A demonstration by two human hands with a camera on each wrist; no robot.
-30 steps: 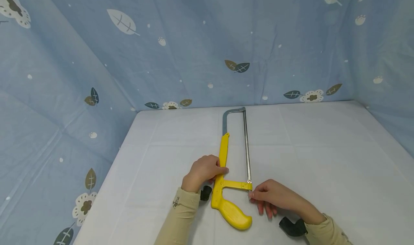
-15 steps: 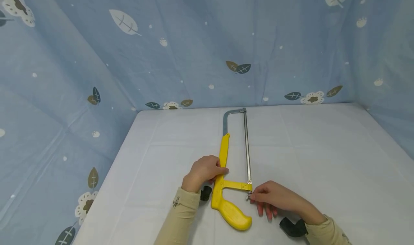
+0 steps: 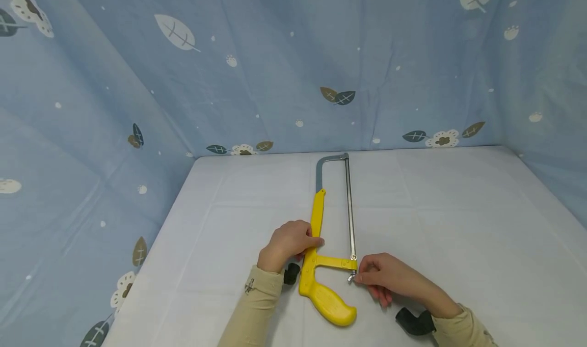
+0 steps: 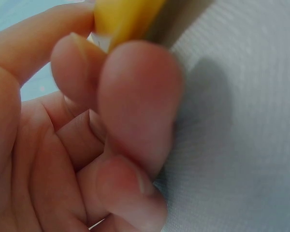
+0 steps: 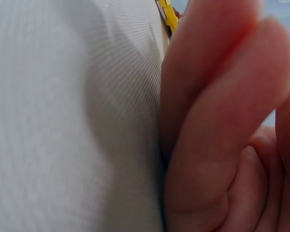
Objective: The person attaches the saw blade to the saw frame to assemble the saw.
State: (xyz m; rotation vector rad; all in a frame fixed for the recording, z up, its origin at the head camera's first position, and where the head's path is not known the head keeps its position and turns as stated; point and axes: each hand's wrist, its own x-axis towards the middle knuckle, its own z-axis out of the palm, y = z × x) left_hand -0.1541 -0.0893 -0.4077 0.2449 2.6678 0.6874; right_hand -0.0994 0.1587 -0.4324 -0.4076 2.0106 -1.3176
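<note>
A hacksaw with a yellow handle [image 3: 331,304], a grey bent front frame and a thin metal blade [image 3: 350,209] lies flat on the white-covered table. My left hand [image 3: 290,242] grips the yellow bar of its frame, thumb over the top; the left wrist view shows curled fingers beside the yellow bar [image 4: 128,17]. At the blade's near end a small metal wing nut [image 3: 351,277] sticks out below the yellow crossbar. The fingertips of my right hand [image 3: 396,278] are at that nut's right side, thumb and index close together. The right wrist view shows bent fingers that hide the nut.
The white table cover [image 3: 458,209] extends around the saw. A blue patterned curtain [image 3: 275,72] hangs behind and to the left. A black curved object [image 3: 415,321] is at the right wrist, and another [image 3: 292,274] at the left wrist.
My right thumb and index have shifted slightly at the wing nut, which now shows more plainly and stands at a different angle. My left hand and the saw have barely moved.
</note>
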